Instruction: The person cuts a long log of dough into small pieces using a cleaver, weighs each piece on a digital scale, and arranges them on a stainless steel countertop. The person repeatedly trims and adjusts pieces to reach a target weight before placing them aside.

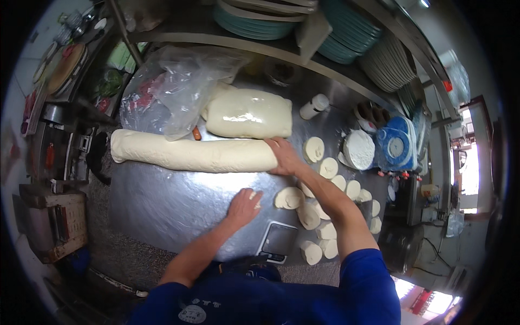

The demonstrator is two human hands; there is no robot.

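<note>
From the left, a long log of dough (pixel 189 154) is laid crosswise on a steel table (pixel 162 200), in front of a plump, shiny dough block (pixel 249 114). Probably, the log is best handled with light, even pressure, its left end kept in line, so that the roll is neither pinched nor stretched thin. It is pale cream, thick and mostly smooth, with a blunt left end and faint dimples. Nearer the wearer, the left hand (pixel 242 208) is held apart from the log, fingers partly curled; a pale scrap shows at the fingertips, but whether it is gripped cannot be told. A flat scale (pixel 279 238) is set near the table's front edge. The log's right end is clasped by the right hand (pixel 286 156), spread across it. Farther right, cut dough pieces (pixel 290 198) are scattered.
</note>
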